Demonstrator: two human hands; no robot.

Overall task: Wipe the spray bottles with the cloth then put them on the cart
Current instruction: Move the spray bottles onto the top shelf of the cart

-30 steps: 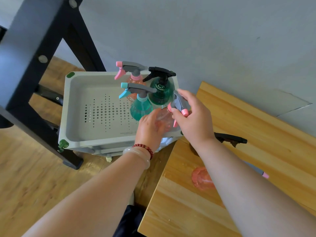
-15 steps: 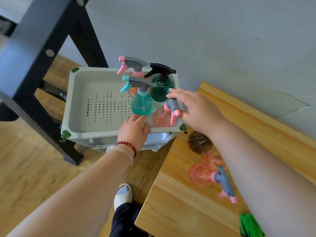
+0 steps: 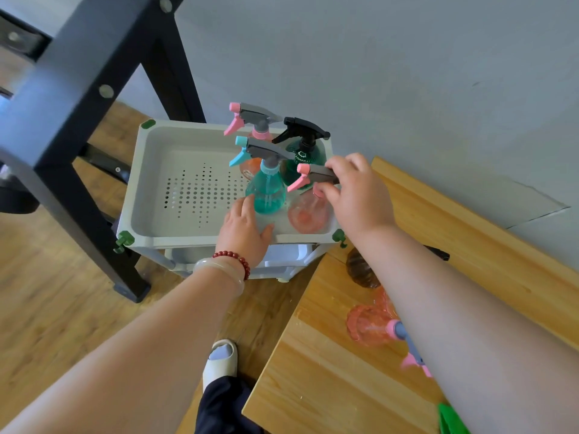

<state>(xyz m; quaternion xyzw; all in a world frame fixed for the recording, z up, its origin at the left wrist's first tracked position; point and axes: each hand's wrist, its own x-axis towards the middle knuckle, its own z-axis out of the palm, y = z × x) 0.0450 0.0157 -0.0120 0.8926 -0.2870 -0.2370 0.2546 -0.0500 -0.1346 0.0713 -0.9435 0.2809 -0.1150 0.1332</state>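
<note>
While my right hand pinches its gray spray head, the pink bottle stands at the 4 o'clock corner of the cart tray, with the teal bottle at its 9 o'clock. My left hand lies flat, fingers straight, on the near rim. I judge the pink bottle light, thin, slick plastic, best held at the neck. It has a round, translucent pink belly and a pink trigger.

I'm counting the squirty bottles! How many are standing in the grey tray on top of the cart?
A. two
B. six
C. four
C: the grey tray holds a back pink bottle, a dark green bottle, a teal bottle and a front pink bottle, whose sprayer the right hand grips.
</note>
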